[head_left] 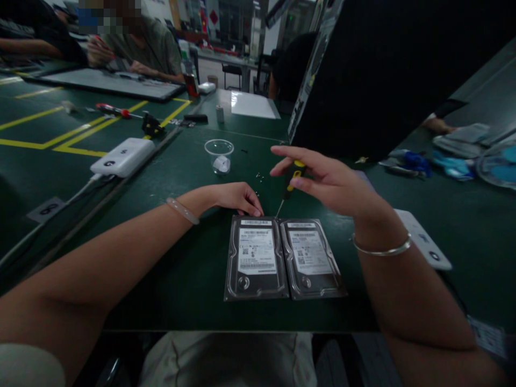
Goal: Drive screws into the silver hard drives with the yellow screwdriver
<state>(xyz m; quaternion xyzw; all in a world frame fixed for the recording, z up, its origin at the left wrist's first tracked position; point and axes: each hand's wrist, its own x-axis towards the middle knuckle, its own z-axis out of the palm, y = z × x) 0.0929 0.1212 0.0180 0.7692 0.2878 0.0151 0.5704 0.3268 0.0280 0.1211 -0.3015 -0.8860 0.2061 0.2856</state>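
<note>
Two hard drives lie side by side on the green table, labels up: the left hard drive (257, 279) and the right hard drive (316, 282). My right hand (328, 177) grips a black and yellow screwdriver (295, 174), its shaft slanting down to the far edge where the drives meet. At the left drive's far edge rests my left hand (241, 199), fingers curled and pressed together. What these fingers hold, if anything, is hidden. Several tiny screws (259, 176) are scattered just beyond my hands.
A clear plastic cup (219, 156) holds crumpled white stuff. White power strips (123, 156) lie on both sides. A large black panel (387, 75) rises at the back right. A red screwdriver (115, 110) lies far left, and a person (155, 48) sits across the table.
</note>
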